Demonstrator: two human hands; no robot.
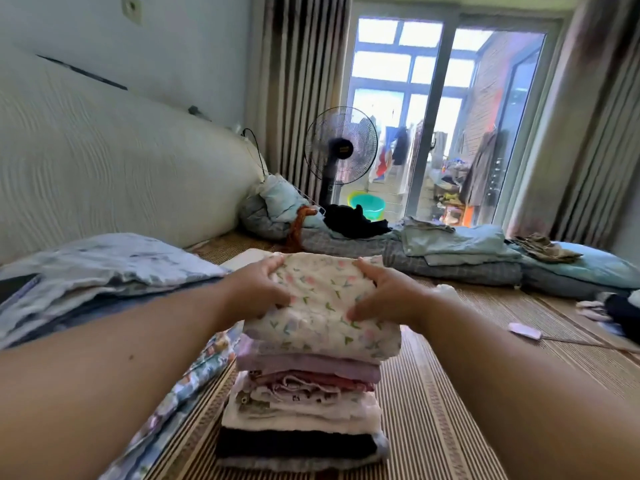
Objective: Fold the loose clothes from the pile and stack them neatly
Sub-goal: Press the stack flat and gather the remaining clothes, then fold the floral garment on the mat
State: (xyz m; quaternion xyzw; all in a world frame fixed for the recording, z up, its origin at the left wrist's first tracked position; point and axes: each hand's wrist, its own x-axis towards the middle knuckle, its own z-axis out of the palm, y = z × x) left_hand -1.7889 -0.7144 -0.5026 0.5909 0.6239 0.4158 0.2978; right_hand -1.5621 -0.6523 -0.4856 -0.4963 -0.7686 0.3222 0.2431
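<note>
- Left hand [258, 289] and right hand [386, 294]: each lies against one side of the floral folded garment [322, 303], fingers spread over its top and thumbs at its near edge. The two-sided hold appears meant to keep the fold closed and the piece square.
- Floral folded garment: between the hands, topmost on the stack [304, 403]. Whether it is being seated or lifted cannot be told.
- Stack: directly beneath both hands, on the striped mat [436, 393]. Its edges are roughly aligned, probably so the column stays upright.
- Loose clothes [460, 244]: beyond the right hand, well apart, not yet folded.
- Writing: no brand, label or text is legible anywhere.
</note>
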